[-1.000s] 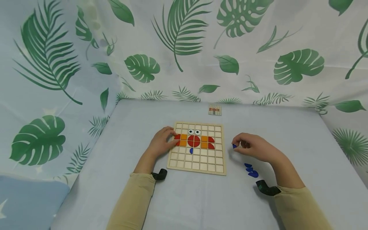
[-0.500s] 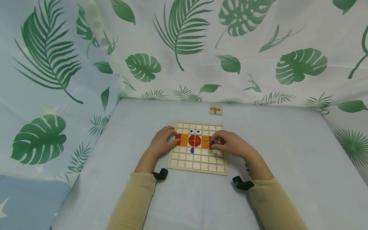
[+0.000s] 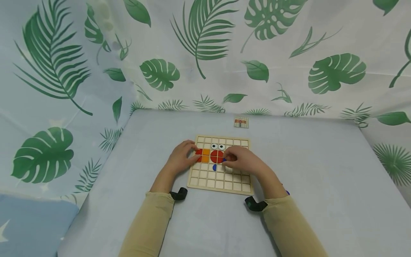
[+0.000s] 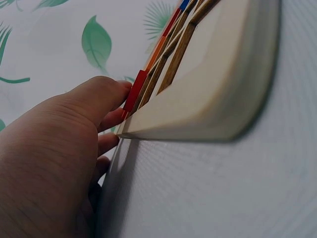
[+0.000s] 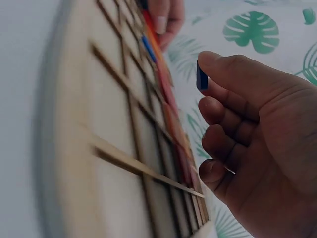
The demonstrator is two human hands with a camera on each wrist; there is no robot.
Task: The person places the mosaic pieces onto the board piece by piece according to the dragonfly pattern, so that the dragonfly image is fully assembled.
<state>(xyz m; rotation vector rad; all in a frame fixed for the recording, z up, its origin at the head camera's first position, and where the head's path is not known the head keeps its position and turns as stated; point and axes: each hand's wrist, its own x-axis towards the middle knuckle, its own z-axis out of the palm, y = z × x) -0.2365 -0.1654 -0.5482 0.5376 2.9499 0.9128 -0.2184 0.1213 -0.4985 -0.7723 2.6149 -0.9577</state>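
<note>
My right hand (image 3: 245, 160) pinches a small blue wooden piece (image 5: 201, 78) between thumb and fingertips, held a little above the square-grid wooden board (image 3: 205, 181). It hovers just right of the red circle (image 3: 216, 156), hiding the tiles on that side. My left hand (image 3: 181, 157) rests at the board's left edge, thumb (image 4: 111, 94) and forefinger touching the red pieces (image 4: 134, 91) there. Beside these lie orange squares (image 3: 206, 155). Two eye pieces (image 3: 218, 146) sit above the circle, and a blue half-round piece (image 3: 214, 167) lies in a cell below it.
Behind the board lies a small pattern card (image 3: 241, 122) with a printed figure. A loose blue piece (image 3: 287, 192) shows past my right forearm, which covers the others. Leaf-printed cloth (image 3: 205, 71) hangs behind the table.
My right hand has carried the blue piece leftward from the table right of the board to over the board near the red circle. My left hand has stayed in place.
</note>
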